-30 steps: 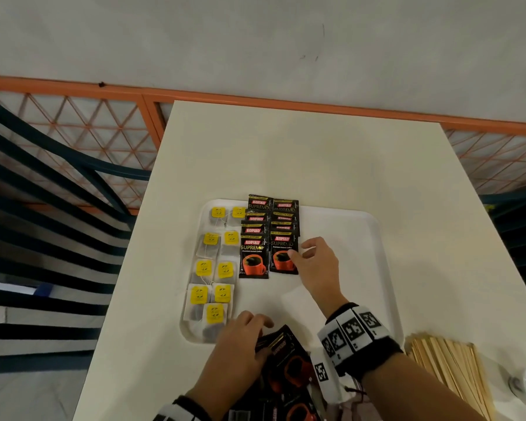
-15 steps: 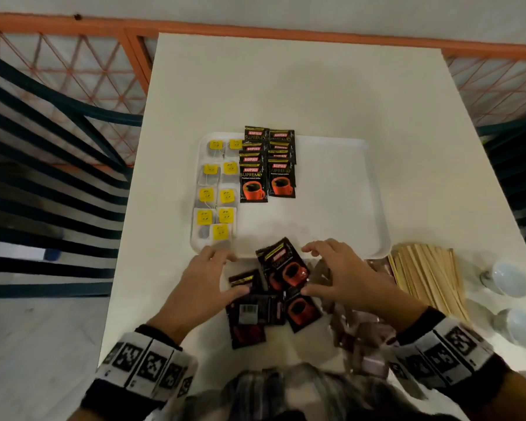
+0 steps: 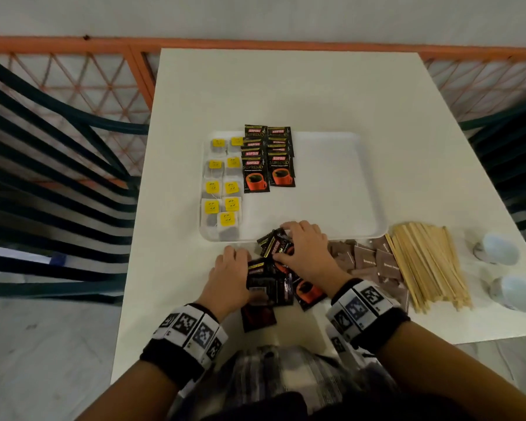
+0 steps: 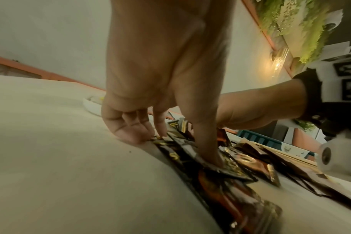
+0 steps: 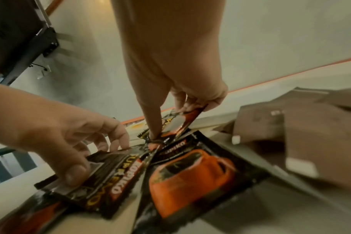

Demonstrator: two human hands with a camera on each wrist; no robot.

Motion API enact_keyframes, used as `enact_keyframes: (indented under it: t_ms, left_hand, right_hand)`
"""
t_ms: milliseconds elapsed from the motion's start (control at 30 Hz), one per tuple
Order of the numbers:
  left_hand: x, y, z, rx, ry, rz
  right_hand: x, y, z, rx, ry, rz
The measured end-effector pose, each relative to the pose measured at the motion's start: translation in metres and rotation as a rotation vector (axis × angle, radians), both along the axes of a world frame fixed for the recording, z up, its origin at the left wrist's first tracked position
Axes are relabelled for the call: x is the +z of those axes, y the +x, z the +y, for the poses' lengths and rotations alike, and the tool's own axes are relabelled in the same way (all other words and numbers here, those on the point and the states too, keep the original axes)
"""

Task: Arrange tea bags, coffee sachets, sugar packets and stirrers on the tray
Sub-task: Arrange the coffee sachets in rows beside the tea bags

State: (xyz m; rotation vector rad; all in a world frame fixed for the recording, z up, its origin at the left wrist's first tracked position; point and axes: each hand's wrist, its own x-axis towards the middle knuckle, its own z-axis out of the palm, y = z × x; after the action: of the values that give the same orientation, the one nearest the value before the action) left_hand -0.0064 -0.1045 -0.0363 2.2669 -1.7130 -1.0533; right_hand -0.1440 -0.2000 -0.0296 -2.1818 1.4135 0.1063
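A white tray holds two columns of yellow-tagged tea bags at its left and two overlapping rows of black coffee sachets beside them. Loose coffee sachets lie piled on the table before the tray's near edge. My right hand pinches the top sachet between thumb and fingers. My left hand grips another sachet, thumb on top and fingertips curled at its far edge. Brown sugar packets and wooden stirrers lie on the table to the right.
Two white cups stand near the table's right edge beyond the stirrers. Dark slatted chairs flank the table, and an orange lattice railing runs behind it. The tray's right half is bare.
My right hand has come back from the sachet rows on the tray to the loose pile and taken hold of the top sachet. The left hand stays at the pile.
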Motion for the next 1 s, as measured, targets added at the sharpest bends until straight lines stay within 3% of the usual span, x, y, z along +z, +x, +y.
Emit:
enact_keyframes:
  t_ms: [133, 300, 433, 500, 567, 733, 800, 1000]
  left_hand:
    - [0.001, 0.005, 0.001, -0.004, 0.046, 0.104]
    - [0.008, 0.017, 0.004, 0.007, 0.062, 0.300]
    - [0.012, 0.038, 0.008, 0.110, 0.008, 0.383]
    - [0.015, 0.046, 0.008, 0.191, -0.025, 0.438]
    - [0.017, 0.051, 0.007, 0.248, -0.044, 0.509]
    - [0.021, 0.049, 0.001, 0.286, -0.070, 0.618]
    - [0.021, 0.046, -0.001, 0.293, -0.076, 0.629]
    - [0.020, 0.043, -0.001, 0.381, -0.129, 0.696]
  right_hand:
    - [0.000, 0.001, 0.003, 0.019, 0.037, -0.039]
    - [0.036, -0.002, -0.003, -0.099, 0.130, -0.353]
    - [0.070, -0.019, -0.007, -0.156, 0.208, -0.491]
    - [0.076, -0.032, -0.002, -0.078, 0.349, -0.406]
    - [0.070, -0.041, 0.008, 0.074, 0.444, -0.196]
    - [0.024, -0.042, 0.033, 0.362, 0.186, 0.278]
    - [0.015, -0.040, 0.037, 0.409, 0.060, 0.323]
    - [0.016, -0.026, 0.049, 0.504, -0.178, 0.185]
